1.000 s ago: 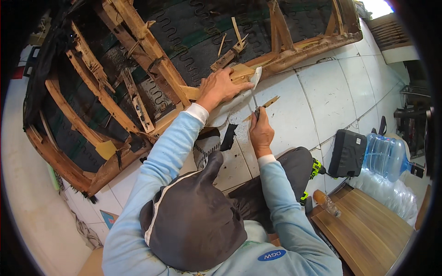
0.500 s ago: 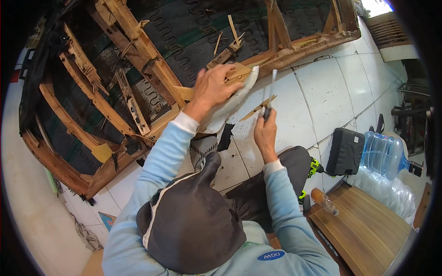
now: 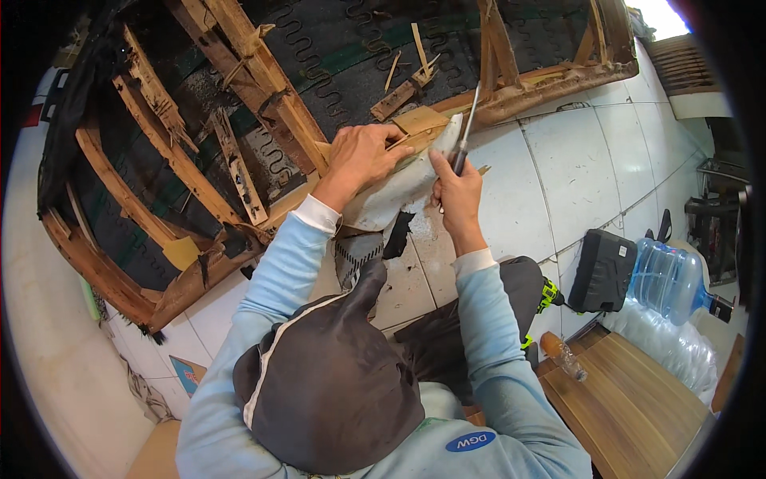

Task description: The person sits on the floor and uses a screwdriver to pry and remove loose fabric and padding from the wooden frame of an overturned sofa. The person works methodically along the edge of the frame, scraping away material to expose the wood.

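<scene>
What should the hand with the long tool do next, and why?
Perhaps the right hand should bring the tip of the tool back to the edge of the pale covering. The shaft points past the covering's far end, while the left hand is at the wooden frame beside it, seemingly steadying that spot.

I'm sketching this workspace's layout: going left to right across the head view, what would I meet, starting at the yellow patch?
Yellow patch, left hand, right hand holding a long-shafted tool, bright green power tool, black case, blue water jug.
</scene>
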